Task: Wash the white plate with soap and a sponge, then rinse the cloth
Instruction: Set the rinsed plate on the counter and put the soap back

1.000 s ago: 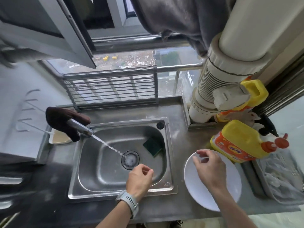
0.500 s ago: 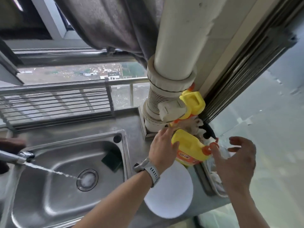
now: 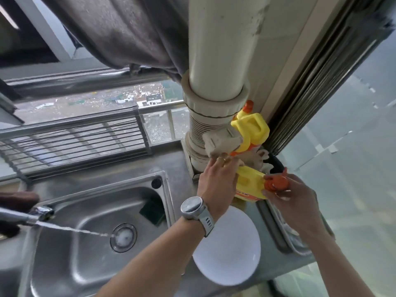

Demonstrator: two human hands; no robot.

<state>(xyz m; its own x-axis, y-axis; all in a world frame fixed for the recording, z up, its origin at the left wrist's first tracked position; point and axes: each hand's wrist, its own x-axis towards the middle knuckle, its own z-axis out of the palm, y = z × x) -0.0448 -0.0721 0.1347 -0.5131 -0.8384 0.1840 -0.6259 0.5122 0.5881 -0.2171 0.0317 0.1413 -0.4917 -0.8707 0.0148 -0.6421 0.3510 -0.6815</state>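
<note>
Counter (image 3: 182, 166): right fingers (image 3: 270, 192) pinch cap (image 3: 276, 183); left fingers (image 3: 222, 161) grip bottle (image 3: 249, 185).

A stainless steel counter (image 3: 182, 163) carries everything here, with a sink basin (image 3: 85, 243) sunk into its left part. Right of the basin, at the counter's near edge, a white plate (image 3: 233, 254) lies flat on the bare steel. Behind the plate stands a yellow soap jug (image 3: 249, 185) with an orange cap (image 3: 276, 183), and a second yellow jug (image 3: 252, 129) stands farther back in the rear right corner, beside a thick white pipe (image 3: 216, 103) that rises from the counter. Along the right edge sits what looks like a metal tray (image 3: 280, 232), its contents too blurred to tell. A wire rack (image 3: 75, 142) runs along the back edge.
</note>
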